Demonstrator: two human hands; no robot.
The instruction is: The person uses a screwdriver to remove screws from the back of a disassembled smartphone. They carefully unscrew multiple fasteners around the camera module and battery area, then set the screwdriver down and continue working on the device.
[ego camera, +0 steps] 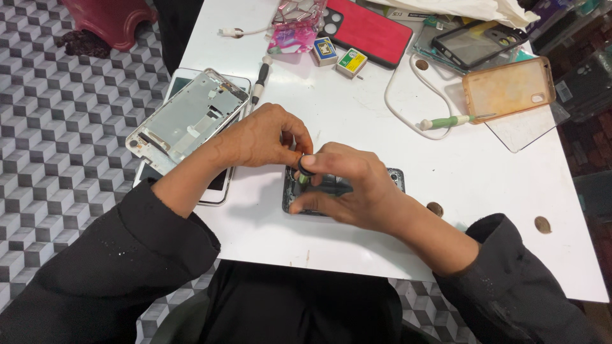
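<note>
A dark opened phone body (395, 178) lies on the white table (357, 114) in front of me, mostly covered by my hands. My right hand (354, 188) rests over it and grips a small screwdriver with a black cap (305, 167), held upright on the phone. My left hand (264, 137) sits just left of it, fingertips pinched at the screwdriver's top. A silver phone frame (188, 118) lies on a white phone (217, 185) to the left, beside my left forearm.
Behind my hands lie a green-handled screwdriver (446, 121), a white cable (398, 89), an orange phone case (508, 88), a red case (370, 28), a black case (472, 41), two small boxes (338, 57) and a black-handled tool (260, 79). Patterned floor lies left.
</note>
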